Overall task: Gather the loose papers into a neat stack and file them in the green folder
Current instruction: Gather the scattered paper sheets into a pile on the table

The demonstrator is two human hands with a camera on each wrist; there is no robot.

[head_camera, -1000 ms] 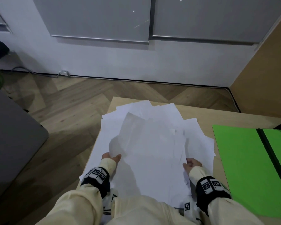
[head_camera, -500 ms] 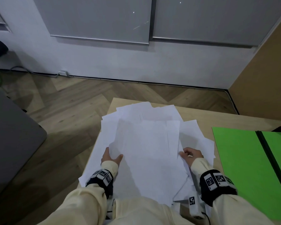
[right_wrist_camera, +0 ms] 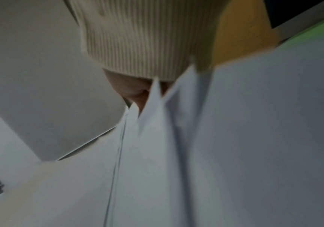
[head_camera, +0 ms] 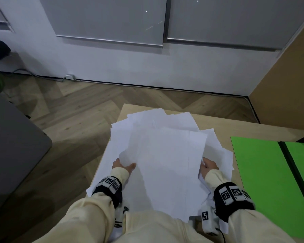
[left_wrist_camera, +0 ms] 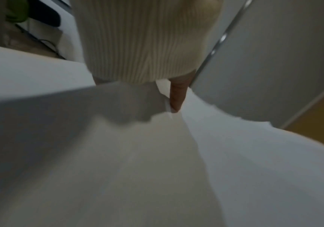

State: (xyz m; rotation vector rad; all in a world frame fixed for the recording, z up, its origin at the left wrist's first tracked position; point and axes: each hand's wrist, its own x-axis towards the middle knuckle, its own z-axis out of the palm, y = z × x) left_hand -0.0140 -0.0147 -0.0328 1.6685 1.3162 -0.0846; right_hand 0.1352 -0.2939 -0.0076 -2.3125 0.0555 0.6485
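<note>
Several loose white papers (head_camera: 161, 155) lie overlapping in a messy pile on the wooden table (head_camera: 239, 127). My left hand (head_camera: 124, 165) grips the left edge of the top sheets, thumb on top, fingers hidden under the paper. In the left wrist view the thumb (left_wrist_camera: 176, 95) presses on the papers (left_wrist_camera: 157, 153). My right hand (head_camera: 208, 166) holds the right edge of the same sheets; the right wrist view shows paper corners (right_wrist_camera: 149, 107) sticking up against the palm. The open green folder (head_camera: 263, 181) lies flat to the right of the pile.
The table's left edge (head_camera: 102, 160) drops to a herringbone wood floor (head_camera: 68, 120). A grey surface (head_camera: 11, 148) stands at the far left. A wooden panel (head_camera: 288, 76) rises at the right, a white wall behind.
The lifted sheets have come down flatter onto the pile. Both hands slid a little further up along the sheets' side edges.
</note>
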